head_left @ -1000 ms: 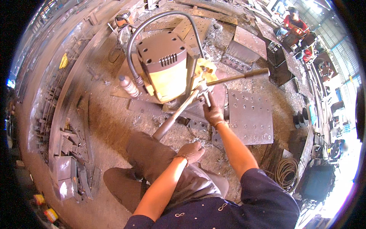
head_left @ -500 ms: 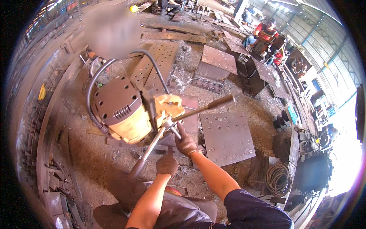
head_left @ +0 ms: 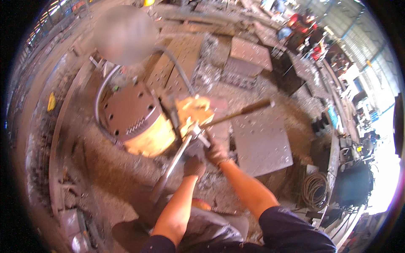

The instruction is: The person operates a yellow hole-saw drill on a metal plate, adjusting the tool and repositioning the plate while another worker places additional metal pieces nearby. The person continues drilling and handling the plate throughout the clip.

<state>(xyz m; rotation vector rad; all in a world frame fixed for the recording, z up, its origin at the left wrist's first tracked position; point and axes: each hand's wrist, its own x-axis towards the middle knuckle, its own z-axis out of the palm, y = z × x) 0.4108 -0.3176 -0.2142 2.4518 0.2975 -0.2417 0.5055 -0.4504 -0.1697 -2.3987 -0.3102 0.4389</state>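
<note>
A yellow magnetic drill (head_left: 147, 141) with a dark, holed motor cover stands tilted left of my hands. From its silver hub (head_left: 194, 131) a feed handle spoke (head_left: 236, 114) reaches to the upper right. A second spoke (head_left: 174, 162) runs to the lower left, and a short one points toward me. My right hand (head_left: 217, 152), in a brown glove, is closed at this short spoke. Just below the hub is my gloved left hand (head_left: 194, 167), close to the right one. Motion blur and its turned back hide the left fingers.
A holed steel plate (head_left: 263, 141) lies right of the drill, with more plates (head_left: 251, 52) beyond. A dark hose (head_left: 175, 69) arcs over the drill. Coiled cable (head_left: 315, 192) rests at the right. A person in red (head_left: 300, 24) sits at the far right.
The view has shifted, so the drill and plates sit further right in it and the picture is more blurred. Both hands remain by the hub, and the spokes keep nearly the same angles.
</note>
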